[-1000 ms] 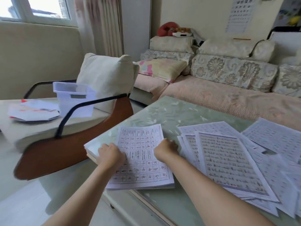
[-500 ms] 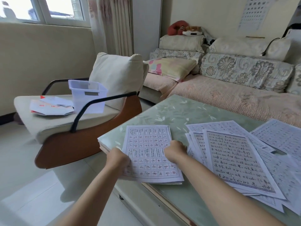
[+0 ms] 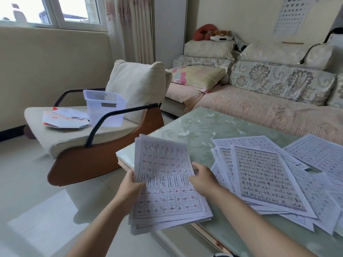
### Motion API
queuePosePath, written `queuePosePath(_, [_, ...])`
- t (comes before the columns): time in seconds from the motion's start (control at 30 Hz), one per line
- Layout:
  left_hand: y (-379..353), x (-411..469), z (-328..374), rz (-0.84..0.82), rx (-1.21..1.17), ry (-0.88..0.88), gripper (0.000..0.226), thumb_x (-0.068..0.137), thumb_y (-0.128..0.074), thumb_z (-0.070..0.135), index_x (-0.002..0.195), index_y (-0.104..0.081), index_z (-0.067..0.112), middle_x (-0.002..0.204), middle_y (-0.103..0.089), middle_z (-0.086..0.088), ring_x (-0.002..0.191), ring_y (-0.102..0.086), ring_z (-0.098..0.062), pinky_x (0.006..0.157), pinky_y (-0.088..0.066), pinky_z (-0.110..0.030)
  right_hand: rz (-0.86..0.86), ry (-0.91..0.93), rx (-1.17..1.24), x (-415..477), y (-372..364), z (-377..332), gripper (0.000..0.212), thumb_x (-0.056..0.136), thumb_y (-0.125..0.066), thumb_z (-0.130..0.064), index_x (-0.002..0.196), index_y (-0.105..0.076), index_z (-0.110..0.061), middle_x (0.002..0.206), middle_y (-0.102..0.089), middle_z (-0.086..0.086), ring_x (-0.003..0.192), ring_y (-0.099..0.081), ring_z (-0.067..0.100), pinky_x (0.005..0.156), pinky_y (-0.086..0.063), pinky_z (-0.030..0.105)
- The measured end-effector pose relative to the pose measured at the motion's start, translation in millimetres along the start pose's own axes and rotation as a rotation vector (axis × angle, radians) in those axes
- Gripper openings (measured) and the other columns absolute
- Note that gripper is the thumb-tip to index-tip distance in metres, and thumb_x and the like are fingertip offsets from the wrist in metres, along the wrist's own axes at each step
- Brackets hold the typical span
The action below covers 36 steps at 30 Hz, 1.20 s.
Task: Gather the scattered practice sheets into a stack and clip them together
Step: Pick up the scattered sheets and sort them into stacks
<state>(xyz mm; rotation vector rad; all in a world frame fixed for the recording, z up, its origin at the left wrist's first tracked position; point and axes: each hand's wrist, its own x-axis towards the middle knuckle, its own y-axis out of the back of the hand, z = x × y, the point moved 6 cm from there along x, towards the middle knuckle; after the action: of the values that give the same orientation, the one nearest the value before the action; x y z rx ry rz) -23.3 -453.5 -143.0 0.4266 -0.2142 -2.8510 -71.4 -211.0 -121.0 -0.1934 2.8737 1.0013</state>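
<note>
Far left: bare tiled floor (image 3: 27,182), wide open btw. the wall and the armchair (image 3: 89,160). On the chair seat lies a loose pile of envelopes (image 3: 65,119), near the seat's front edge. Just right of them stands a clear plastic bin (image 3: 104,106), touching or nearly touching the black armrest. A pale cushion (image 3: 137,88) leans upright against the chair back.

Next, the left hand (image 3: 130,188). Its fingers are clenched on the left edge of the stack of practice sheets (image 3: 167,191), thumb on top. The stack sits at the table's (image 3: 194,130) near-left corner. Its far end is tilted up off the green top (blurred there), and its near end hangs past the table edge over the floor. The sheet edges in the stack aren't flush; several lower corners stick out at the bottom.

The right hand (image 3: 204,180) holds the stack's right edge about halfway up, fingers curled in on the paper. The exact pinch is hard to make out.

Right of that hand, w/ only a narrow strip of bare top between, the loose sheets (image 3: 265,182) lie fanned and overlapping. One handwritten page lies on top, and others run out to the frame's right edge. Some corners reach the near table edge. The far half of the table, approx. behind the stack, is bare glass.

Beyond it runs a sofa (image 3: 259,108), close along the table's far side.
</note>
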Motion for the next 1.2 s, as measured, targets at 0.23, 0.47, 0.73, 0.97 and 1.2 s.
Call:
queuePosePath(0.23, [-2.5, -17.4, 49.2, -0.034, -0.196, -0.294, 0.038, 0.089, -0.05, -0.008, 0.11, -0.057, 0.023, 0.105, -0.071, -0.008, 0.097, -0.069, -0.029, 0.082, -0.056, -0.055, 0.046, 0.014, 0.352, -1.0, 33.3, -23.2, 0.027, 0.094, -0.055, -0.011, 0.118, -0.053, -0.022, 0.122, -0.064, 0.001, 0.108, -0.062, 0.021, 0.094, -0.049, 0.036])
queuePosePath(0.47, [-26.3, -2.9, 140.5, 0.101, -0.186, -0.598, 0.04, 0.089, -0.052, -0.009, 0.116, -0.052, 0.021, 0.106, -0.065, 0.003, 0.095, -0.063, -0.009, 0.078, -0.053, -0.032, 0.403, 0.352, 0.364, 5.7, 96.3, -78.5, 0.021, 0.1, -0.044, -0.005, 0.115, -0.047, -0.018, 0.105, -0.058, -0.012, 0.094, -0.055, 0.001, 0.073, -0.039, 0.013])
queuePosePath(0.73, [-55.4, 22.1, 126.6, 0.091, -0.156, -0.628, 0.042, 0.086, -0.069, 0.008, 0.118, -0.045, 0.022, 0.108, -0.065, -0.003, 0.098, -0.066, -0.017, 0.085, -0.056, -0.045, 0.394, 0.314, 0.402, 20.3, 102.5, -48.4, 0.033, 0.098, -0.051, -0.008, 0.125, -0.038, -0.019, 0.109, -0.055, -0.019, 0.101, -0.054, -0.005, 0.074, -0.041, 0.015])
queuePosePath(0.97, [-61.3, 24.9, 133.6, 0.161, -0.078, -0.66, 0.026, 0.093, -0.06, 0.009, 0.113, -0.046, 0.019, 0.104, -0.058, 0.011, 0.098, -0.058, 0.001, 0.076, -0.047, -0.017, 0.392, 0.293, 0.395, 33.1, 97.4, -50.8, 0.026, 0.098, -0.047, -0.006, 0.119, -0.037, -0.018, 0.106, -0.055, -0.018, 0.096, -0.054, -0.005, 0.074, -0.042, 0.021])
queuePosePath(1.2, [-63.7, 44.9, 134.9, 0.194, 0.096, -0.591, 0.014, 0.094, -0.045, 0.005, 0.107, -0.041, 0.011, 0.106, -0.05, -0.002, 0.098, -0.05, -0.017, 0.083, -0.043, -0.035, 0.389, 0.191, 0.272, 43.9, 97.3, -50.6, 0.004, 0.103, -0.035, -0.011, 0.103, -0.036, -0.006, 0.098, -0.053, 0.009, 0.081, -0.05, 0.018, 0.061, -0.038, 0.025])
